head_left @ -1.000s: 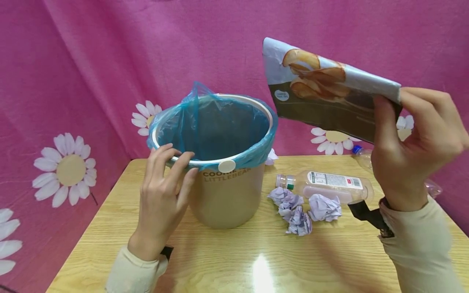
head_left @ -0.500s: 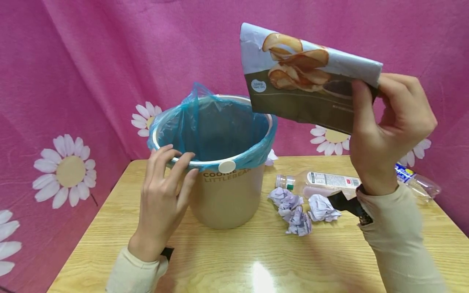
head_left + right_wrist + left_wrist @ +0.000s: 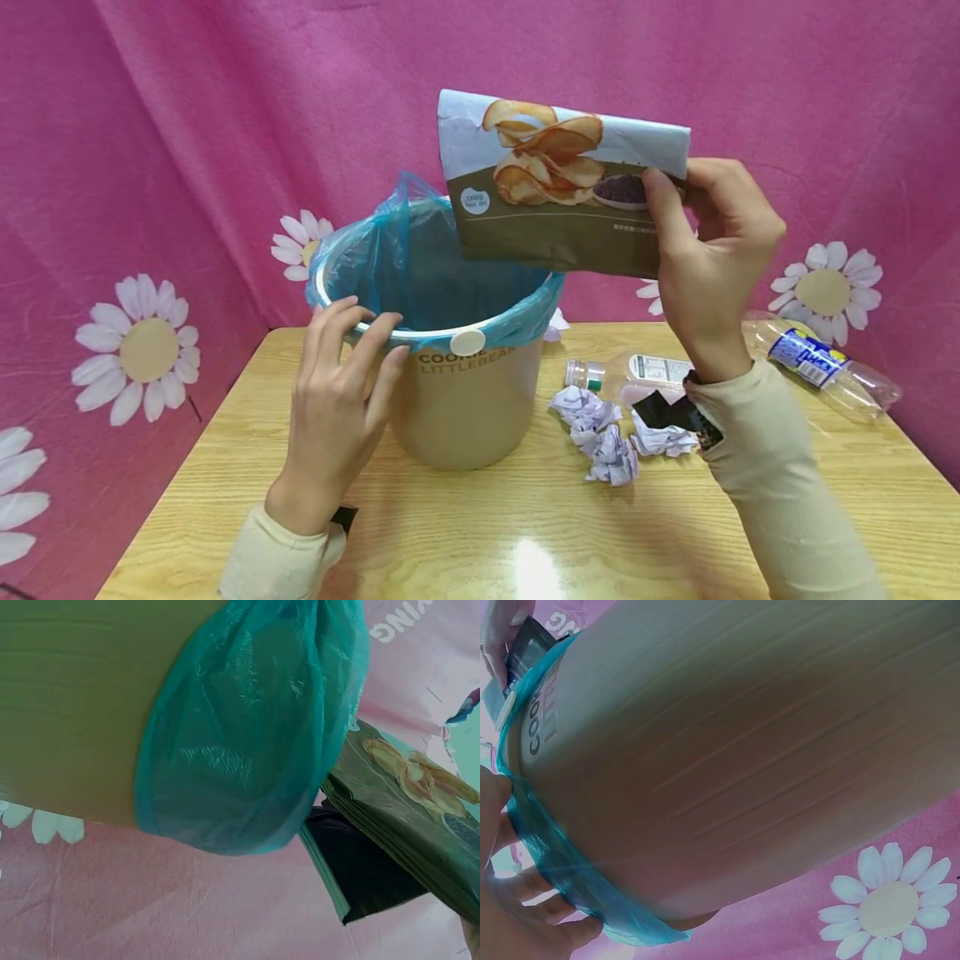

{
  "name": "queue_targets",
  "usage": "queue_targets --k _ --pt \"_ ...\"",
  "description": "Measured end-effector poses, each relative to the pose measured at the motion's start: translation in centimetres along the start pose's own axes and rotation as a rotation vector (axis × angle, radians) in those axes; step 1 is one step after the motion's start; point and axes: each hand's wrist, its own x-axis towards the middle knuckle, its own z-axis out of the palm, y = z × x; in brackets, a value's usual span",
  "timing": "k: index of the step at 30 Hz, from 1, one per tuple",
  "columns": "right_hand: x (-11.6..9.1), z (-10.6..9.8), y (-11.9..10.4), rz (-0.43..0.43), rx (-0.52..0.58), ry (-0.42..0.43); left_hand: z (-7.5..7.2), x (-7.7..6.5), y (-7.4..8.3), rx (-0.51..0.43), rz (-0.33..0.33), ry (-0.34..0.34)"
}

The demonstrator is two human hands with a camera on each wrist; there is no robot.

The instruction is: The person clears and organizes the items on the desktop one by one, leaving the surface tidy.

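Observation:
My right hand pinches a flattened, folded chip bag, thumb in front. White above and brown below, it carries a picture of chips. The bag hangs over the right back part of a beige trash bin, hiding part of its opening. A blue plastic liner lines the bin and folds over its white rim. My left hand holds the near-left rim, fingers hooked over the top. In the right wrist view the chip bag shows several folded layers beside the liner.
Several crumpled paper balls lie right of the bin. Behind them lies a clear bottle, partly covered by my right wrist. Another clear bottle with a blue label lies farther right. A pink flowered curtain surrounds the wooden table.
My right hand has carried the chip bag leftward from the right side to over the bin, turning its face more toward the camera. The left hand has stayed at the rim.

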Motion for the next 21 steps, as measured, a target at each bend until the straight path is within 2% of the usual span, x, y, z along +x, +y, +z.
queue_targets --k 10,15,18,21 --pt "0.4 2.2 1.1 0.023 -0.073 -0.198 0.0 0.0 0.0 -0.006 -0.011 -0.007" --pt "0.7 3.1 1.9 0.035 -0.157 -0.323 -0.1 -0.1 -0.1 -0.002 -0.007 -0.008" --pt "0.7 3.5 2.2 0.016 -0.202 -0.404 -0.1 -0.1 -0.1 0.002 -0.013 -0.025" --pt "0.5 3.6 2.4 -0.042 -0.228 -0.47 -0.1 -0.1 -0.1 -0.001 -0.018 -0.034"
